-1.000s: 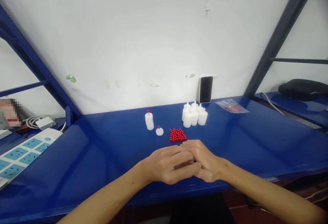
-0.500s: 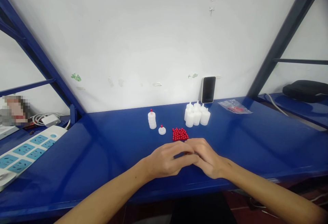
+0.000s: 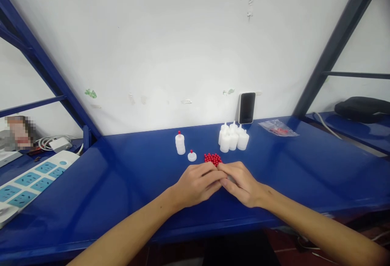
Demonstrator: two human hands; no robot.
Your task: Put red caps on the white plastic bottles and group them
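Far left there's a white power strip (image 3: pixel 39 184) with blue socket panels, same as a moment ago. Moving right along the blue bench (image 3: pixel 137 176), a white bottle (image 3: pixel 180 145) with a red tip is standing upright, and a low round white piece (image 3: pixel 192 156), red tip on top too, sits just beside it. Neither has budged as far as I can see.

Next up is the left hand (image 3: pixel 198 183), and that's where the change is. Half a second ago its fingers were stretched out with a clear gap between them; now they're bunched in, tips right up against the other hand. Behind the fingertips lie the small red caps (image 3: pixel 212 157), bunched on the bench, near edge hidden by the hands.

The right hand (image 3: pixel 243 184) comes in from the other side, thumb and forefinger curled toward the left fingers. There's a pale sliver (image 3: pixel 230 178) in the gap by that thumb, but I can't tell what it is, or whether either grip is really clamped on something. My read: the fiddly bit is happening in that little pocket between the hands.

Further right, untouched: a cluster of white bottles (image 3: pixel 233 139) with pointy nozzles, then a clear plastic bag (image 3: pixel 279 128) with red bits inside.
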